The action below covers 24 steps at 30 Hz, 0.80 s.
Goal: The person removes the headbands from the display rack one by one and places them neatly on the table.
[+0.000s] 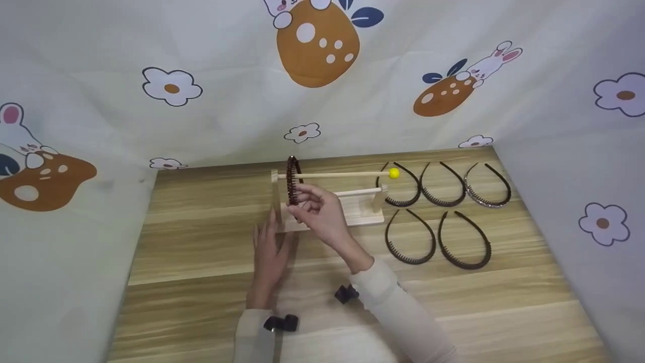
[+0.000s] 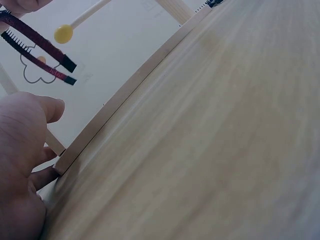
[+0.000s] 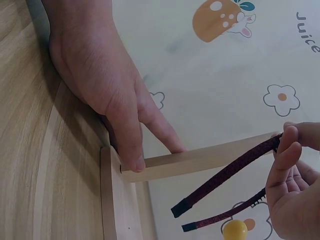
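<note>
My right hand (image 1: 325,217) pinches a dark red toothed headband (image 1: 291,181) between thumb and fingers. The headband stands upright at the left end of the upper rod (image 1: 342,175) of a wooden rack, and the rod appears to run through its loop. Both dark end tips of the headband (image 3: 210,190) stick out free in the right wrist view. With its fingers fairly straight, my left hand (image 1: 269,257) rests against the rack's left end. Its thumb and a finger touch the upright post (image 3: 200,157) near the base (image 1: 363,219).
A yellow ball (image 1: 394,173) caps the upper rod's right end, and a lower rod (image 1: 358,192) runs in front. Several dark headbands (image 1: 410,262) lie in two rows right of the rack on the wood-grain table (image 1: 191,302). Patterned cloth (image 1: 227,126) hangs behind.
</note>
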Available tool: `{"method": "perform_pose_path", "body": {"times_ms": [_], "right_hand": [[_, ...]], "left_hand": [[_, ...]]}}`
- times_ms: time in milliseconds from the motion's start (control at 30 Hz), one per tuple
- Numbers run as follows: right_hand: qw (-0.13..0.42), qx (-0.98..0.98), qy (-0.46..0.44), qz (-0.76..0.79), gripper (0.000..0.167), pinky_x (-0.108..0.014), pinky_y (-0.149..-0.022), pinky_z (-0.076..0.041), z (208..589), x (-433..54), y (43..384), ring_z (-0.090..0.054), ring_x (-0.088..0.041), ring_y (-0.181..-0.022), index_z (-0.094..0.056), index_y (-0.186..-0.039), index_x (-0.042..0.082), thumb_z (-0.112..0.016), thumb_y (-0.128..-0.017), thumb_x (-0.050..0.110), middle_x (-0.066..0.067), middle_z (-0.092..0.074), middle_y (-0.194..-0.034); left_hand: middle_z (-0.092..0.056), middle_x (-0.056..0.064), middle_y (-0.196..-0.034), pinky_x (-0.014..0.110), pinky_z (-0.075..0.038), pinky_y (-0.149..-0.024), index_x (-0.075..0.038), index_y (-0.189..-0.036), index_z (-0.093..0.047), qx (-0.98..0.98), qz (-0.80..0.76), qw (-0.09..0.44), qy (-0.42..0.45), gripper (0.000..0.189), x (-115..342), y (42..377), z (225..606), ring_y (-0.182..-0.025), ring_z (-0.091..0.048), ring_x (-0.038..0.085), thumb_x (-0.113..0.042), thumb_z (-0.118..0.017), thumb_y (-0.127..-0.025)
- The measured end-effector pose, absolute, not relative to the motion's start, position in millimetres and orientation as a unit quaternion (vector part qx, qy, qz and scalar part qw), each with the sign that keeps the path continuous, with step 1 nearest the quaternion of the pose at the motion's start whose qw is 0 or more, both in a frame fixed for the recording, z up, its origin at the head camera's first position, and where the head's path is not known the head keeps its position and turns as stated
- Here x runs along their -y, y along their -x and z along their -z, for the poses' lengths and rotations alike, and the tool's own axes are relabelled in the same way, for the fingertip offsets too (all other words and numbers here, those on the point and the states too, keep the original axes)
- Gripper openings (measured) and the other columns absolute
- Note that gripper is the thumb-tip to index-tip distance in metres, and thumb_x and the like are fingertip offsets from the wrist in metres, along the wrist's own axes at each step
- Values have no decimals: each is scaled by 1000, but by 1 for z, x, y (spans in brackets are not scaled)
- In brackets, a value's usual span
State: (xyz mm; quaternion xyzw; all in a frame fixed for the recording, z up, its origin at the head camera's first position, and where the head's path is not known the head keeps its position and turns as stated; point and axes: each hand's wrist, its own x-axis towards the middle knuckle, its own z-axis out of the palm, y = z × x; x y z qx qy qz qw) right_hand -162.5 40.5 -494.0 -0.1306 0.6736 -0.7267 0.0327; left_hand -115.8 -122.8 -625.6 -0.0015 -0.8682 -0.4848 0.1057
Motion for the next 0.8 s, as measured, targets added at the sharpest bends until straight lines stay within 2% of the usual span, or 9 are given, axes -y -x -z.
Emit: {"method": "perform_pose_path", "body": {"times_ms": [400,633,800], "right_hand": [[17,-671,146,727,44,-18,-62,-56,490,-44,160,-66,-7,-70,-66,-135,-16,-79,-94,-10,-15,-77,-101],[0,-675,147,723,44,-17,-59,-52,487,-50,159,-64,-7,-72,-68,-136,-14,-79,-94,-6,-12,-75,-100],[-8,-671,145,727,44,-17,-55,-50,483,-54,158,-64,-8,-74,-68,-137,-13,-78,-96,-6,-23,-74,-103]], "left_hand": [[-40,24,-174,63,2,-138,-2,-174,-30,864,489,122,5,76,123,115,629,-164,-29,51,-28,-66,-112],[-41,23,-174,62,2,-138,-5,-175,-29,863,490,122,10,76,124,115,628,-163,-31,51,-27,-66,-112],[-38,23,-176,62,4,-138,-5,-176,-27,864,488,121,18,77,124,115,628,-164,-29,51,-28,-64,-113]]}}
